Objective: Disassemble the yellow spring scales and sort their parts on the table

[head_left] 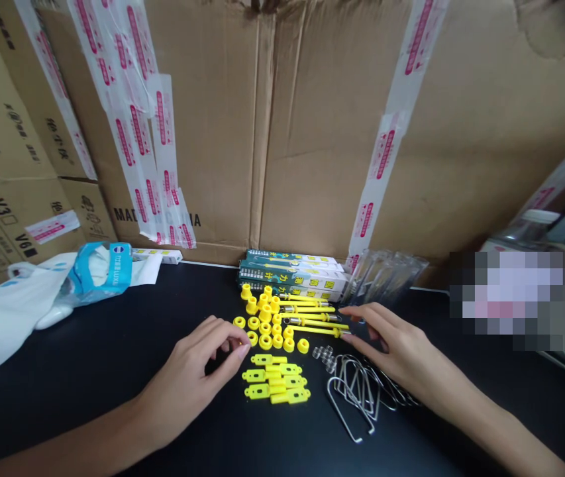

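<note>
My left hand (203,361) is beside the left edge of a group of yellow flanged plastic caps (265,314). Its thumb and index finger come together in a pinch, and whatever is between them is too small to make out. On the right, my right hand (391,338) has thumb and fingers apart at the ends of several yellow rods with metal springs (312,318). Its fingertips are at or touching the rod ends. Yellow flat plastic pieces with slots (277,379) lie in front of the caps. Small metal coils (324,358) and bent metal wire hooks (354,397) lie below my right hand.
Green-and-white printed boxes (292,275) are stacked at the back, with clear plastic cases (386,275) beside them. A blue-and-white tissue pack (101,271) lies at the left. Taped cardboard (312,132) walls the rear of the black table (203,437). A pixelated patch covers the right side.
</note>
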`<control>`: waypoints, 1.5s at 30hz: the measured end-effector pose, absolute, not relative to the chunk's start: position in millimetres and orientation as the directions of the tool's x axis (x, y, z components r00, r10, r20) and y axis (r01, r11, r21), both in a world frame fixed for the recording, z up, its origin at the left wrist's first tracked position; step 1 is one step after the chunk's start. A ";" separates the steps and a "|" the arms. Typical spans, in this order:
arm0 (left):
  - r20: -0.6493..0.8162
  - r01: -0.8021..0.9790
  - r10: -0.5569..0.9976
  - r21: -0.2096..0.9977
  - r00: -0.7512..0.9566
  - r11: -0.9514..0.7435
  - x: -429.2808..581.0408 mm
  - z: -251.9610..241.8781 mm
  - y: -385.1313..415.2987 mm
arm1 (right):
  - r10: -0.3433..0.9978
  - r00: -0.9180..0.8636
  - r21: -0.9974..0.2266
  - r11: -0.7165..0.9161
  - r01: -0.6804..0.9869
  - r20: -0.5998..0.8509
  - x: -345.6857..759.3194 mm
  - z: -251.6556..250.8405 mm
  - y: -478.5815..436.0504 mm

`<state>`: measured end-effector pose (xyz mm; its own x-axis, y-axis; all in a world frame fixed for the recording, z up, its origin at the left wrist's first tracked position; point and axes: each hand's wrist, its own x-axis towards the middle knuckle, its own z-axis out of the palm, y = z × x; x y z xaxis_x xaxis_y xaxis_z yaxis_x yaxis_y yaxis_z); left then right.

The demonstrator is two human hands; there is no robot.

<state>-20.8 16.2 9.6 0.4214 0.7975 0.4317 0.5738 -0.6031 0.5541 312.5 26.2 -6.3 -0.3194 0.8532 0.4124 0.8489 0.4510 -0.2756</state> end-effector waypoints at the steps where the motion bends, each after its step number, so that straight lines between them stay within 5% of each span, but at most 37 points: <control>1: 0.431 0.578 0.795 0.547 0.426 -0.606 -20.4 9.6 16.5 | 0.854 -0.325 -0.272 0.452 0.850 0.406 311.5 -6.6 25.6; 6: 0.430 0.533 0.733 0.504 0.527 -0.679 -22.7 7.4 15.1 | 0.840 -0.362 -0.243 0.480 0.843 0.403 307.4 0.4 21.9; 14: 0.301 0.380 0.449 0.261 0.842 -0.887 -20.7 10.4 15.0 | 0.850 -0.427 -0.230 0.503 0.833 0.308 318.8 22.4 18.2; 25: 0.211 0.276 0.319 0.210 0.924 -0.938 -19.1 12.1 16.4 | 0.829 -0.554 -0.456 0.522 0.721 0.073 289.8 46.8 -13.6; 45: 0.264 0.252 0.292 0.178 0.919 -0.951 -22.0 13.9 12.9 | 0.817 -0.571 -0.412 0.546 0.729 0.072 275.6 30.1 -14.0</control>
